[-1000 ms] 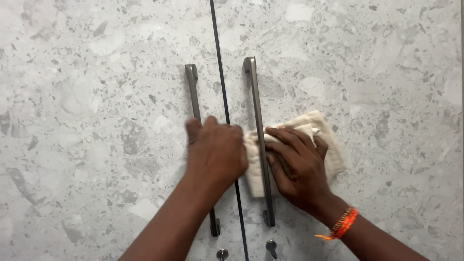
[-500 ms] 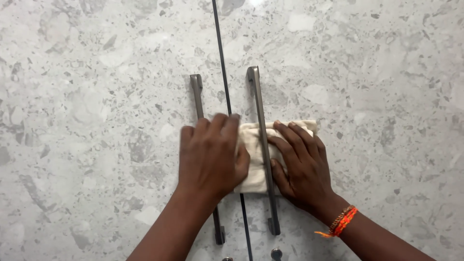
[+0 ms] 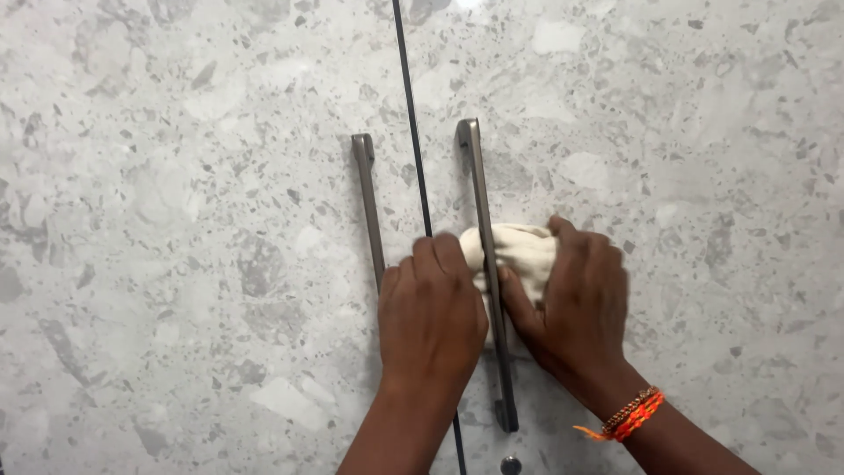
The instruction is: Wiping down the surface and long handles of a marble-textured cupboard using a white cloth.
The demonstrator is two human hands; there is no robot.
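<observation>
Two grey speckled cabinet doors (image 3: 193, 229) meet at a dark vertical gap (image 3: 413, 132). Each door carries a long metal bar handle, the left handle (image 3: 367, 202) and the right handle (image 3: 476, 193). A bunched cream cloth (image 3: 519, 255) is tucked behind the right handle. My left hand (image 3: 431, 321) lies over the gap between the handles, its fingertips on the cloth's left edge. My right hand (image 3: 580, 299), with an orange bracelet at the wrist, is cupped over the cloth's right side and presses it against the door and handle.
A round keyhole (image 3: 511, 464) sits below the right handle at the bottom edge. The doors fill the whole view.
The cloth has gone from spread flat to bunched up behind the right handle. Both hands have closed in around it, and my left hand has shifted right toward the handle.
</observation>
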